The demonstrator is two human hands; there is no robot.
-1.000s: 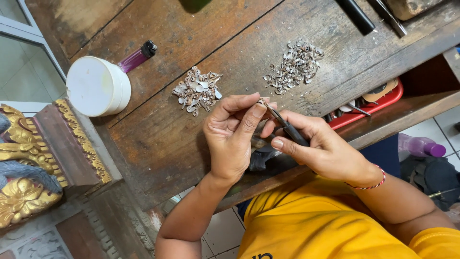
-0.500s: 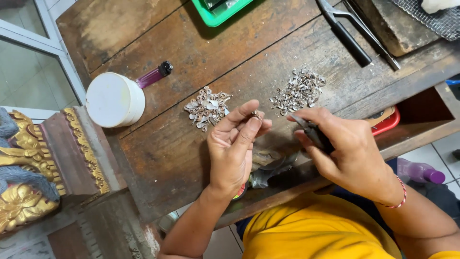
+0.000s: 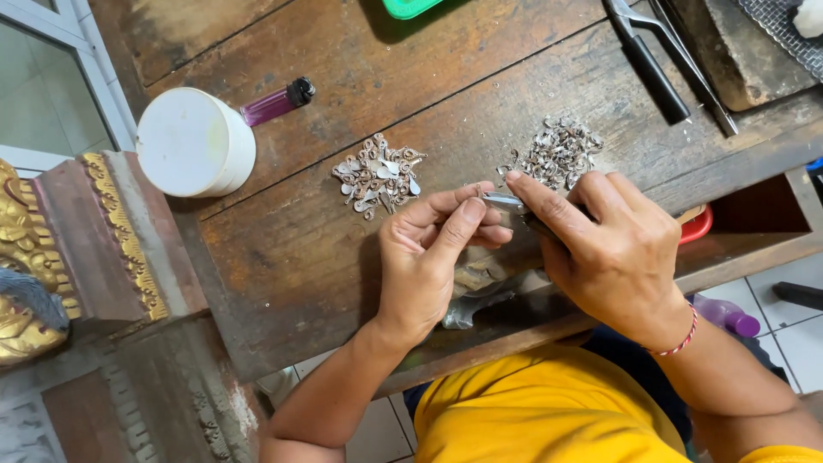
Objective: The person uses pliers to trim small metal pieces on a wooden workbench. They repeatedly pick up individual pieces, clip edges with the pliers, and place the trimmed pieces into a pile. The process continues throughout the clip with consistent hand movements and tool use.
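Just beyond the fingertips (image 3: 467, 206) of the left hand (image 3: 429, 261) lies one heap of small metal pieces (image 3: 377, 176) on the workbench (image 3: 326, 249); a second heap (image 3: 557, 153) sits beyond the right hand's (image 3: 613, 249) fingers. Far left of both stands a round tub (image 3: 193, 141), a lighter (image 3: 276, 103) behind it.

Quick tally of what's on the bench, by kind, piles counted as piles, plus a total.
Piles of small silver pieces: 2 (left pile, right pile)
White round container: 1
Purple lighter: 1
Black-handled tongs: 1
Pliers in the right hand, meeting the left hand: 1
Total: 6
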